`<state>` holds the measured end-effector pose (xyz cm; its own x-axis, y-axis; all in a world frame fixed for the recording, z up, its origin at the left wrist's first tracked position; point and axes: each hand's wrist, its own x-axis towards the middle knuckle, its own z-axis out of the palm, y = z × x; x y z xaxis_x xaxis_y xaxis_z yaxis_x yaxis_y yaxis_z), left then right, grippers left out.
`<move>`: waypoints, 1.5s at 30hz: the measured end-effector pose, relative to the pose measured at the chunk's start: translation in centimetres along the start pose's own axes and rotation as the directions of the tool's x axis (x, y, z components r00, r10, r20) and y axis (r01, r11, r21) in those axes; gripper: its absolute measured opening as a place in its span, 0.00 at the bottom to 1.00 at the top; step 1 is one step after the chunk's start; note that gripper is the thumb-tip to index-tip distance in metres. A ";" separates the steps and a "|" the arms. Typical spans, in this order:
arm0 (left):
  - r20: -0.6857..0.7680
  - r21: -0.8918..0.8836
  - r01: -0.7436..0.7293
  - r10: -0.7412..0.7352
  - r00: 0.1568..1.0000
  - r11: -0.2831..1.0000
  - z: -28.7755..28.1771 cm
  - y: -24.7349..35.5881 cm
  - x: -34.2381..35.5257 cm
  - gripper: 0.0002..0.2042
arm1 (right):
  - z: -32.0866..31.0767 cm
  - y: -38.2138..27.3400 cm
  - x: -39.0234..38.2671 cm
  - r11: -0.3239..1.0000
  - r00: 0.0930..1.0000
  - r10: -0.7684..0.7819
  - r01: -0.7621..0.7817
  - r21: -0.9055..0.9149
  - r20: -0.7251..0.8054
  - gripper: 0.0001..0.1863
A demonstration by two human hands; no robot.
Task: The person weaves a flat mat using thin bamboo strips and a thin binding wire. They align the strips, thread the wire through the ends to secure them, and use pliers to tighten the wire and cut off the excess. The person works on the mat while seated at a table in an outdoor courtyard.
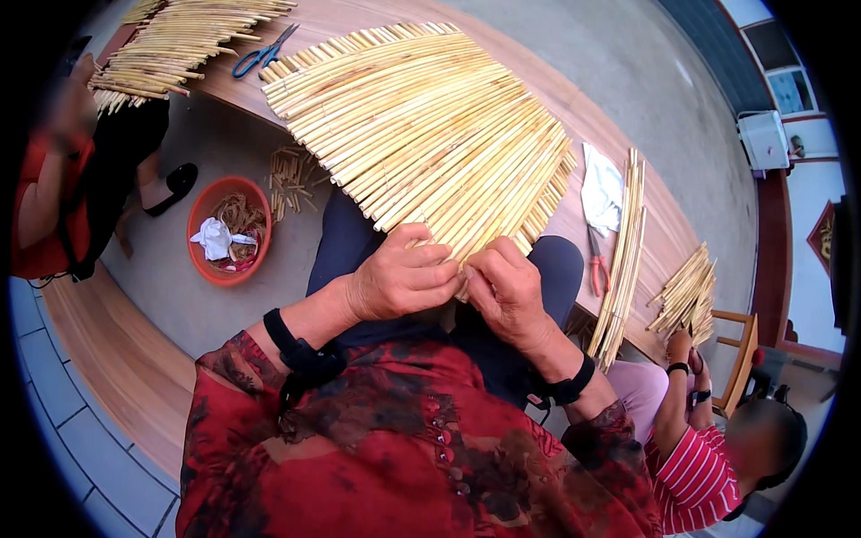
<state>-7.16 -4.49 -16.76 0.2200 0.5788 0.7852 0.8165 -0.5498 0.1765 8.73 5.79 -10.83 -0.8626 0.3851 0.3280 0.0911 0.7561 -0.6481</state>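
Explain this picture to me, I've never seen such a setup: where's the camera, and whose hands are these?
There's no machine here: a fisheye camera on a person's head looks down, so straight edges bend. The left hand and right hand are the wearer's own, bare; both pinch the near end of a fan-shaped mat of pale stalks that spreads onto the table. Also lying there are blue-handled scissors, a white cloth, a red-handled tool and loose stalks. One co-worker shows at the left, another at the right.
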 end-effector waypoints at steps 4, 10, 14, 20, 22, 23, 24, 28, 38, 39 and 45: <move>0.124 -0.031 -0.031 0.035 0.992 0.999 -0.5 -0.2 -1.3 0.07 | -5.2 -1.7 4.3 0.983 0.936 0.058 0.008 0.186 -0.346 0.05; 0.024 0.008 -0.008 0.008 1.000 1.000 -0.3 -1.5 0.2 0.07 | 0.2 1.3 -1.0 0.993 0.993 0.117 -0.116 -0.021 0.010 0.08; 0.006 0.023 0.001 -0.001 1.000 1.000 -0.1 -1.1 -0.2 0.09 | 0.4 1.6 -0.1 0.997 0.997 0.024 -0.018 -0.081 0.076 0.08; 0.022 -0.003 0.015 -0.015 1.000 1.000 0.0 -1.1 -0.3 0.09 | 1.0 1.8 0.5 0.994 0.997 -0.031 0.039 -0.098 0.076 0.06; 0.033 -0.029 0.020 -0.019 0.999 0.999 -0.1 -1.1 -0.1 0.08 | 1.3 2.0 0.3 0.997 0.999 -0.042 0.043 -0.071 0.004 0.05; 0.054 -0.032 0.026 -0.024 0.998 0.999 -0.2 -1.3 0.0 0.08 | 0.9 1.4 0.9 0.998 0.997 -0.061 0.060 -0.026 -0.049 0.05; 0.082 -0.040 0.036 -0.032 0.996 0.999 -0.2 -1.5 -0.4 0.08 | 0.1 0.0 2.3 0.997 0.992 -0.068 0.071 0.025 -0.104 0.04; 0.089 -0.001 -0.001 0.001 0.996 1.000 -0.7 -1.2 -1.2 0.07 | -6.1 -1.2 5.3 0.726 0.931 0.205 0.062 0.685 -0.301 0.05; -0.032 -0.102 0.388 -0.393 0.919 0.916 -3.4 0.5 -1.8 0.11 | -6.1 -2.7 5.1 0.255 0.820 0.536 -0.383 0.888 0.200 0.06; 0.288 -0.434 0.790 -0.764 0.577 0.432 -3.4 1.0 -2.1 0.09 | -5.8 -2.8 4.8 0.265 0.823 0.529 -0.393 0.881 0.208 0.06; 0.799 -0.594 0.471 -0.547 0.249 -0.652 -0.6 1.1 0.5 0.24 | -6.0 -5.3 5.2 0.186 0.759 0.534 -0.535 0.824 0.372 0.06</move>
<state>-6.49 -5.14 -15.78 0.0344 0.9264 -0.3749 -0.7457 0.2735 0.6075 6.75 6.89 -1.58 -0.7917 0.4990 -0.3525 0.0681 -0.5013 -0.8626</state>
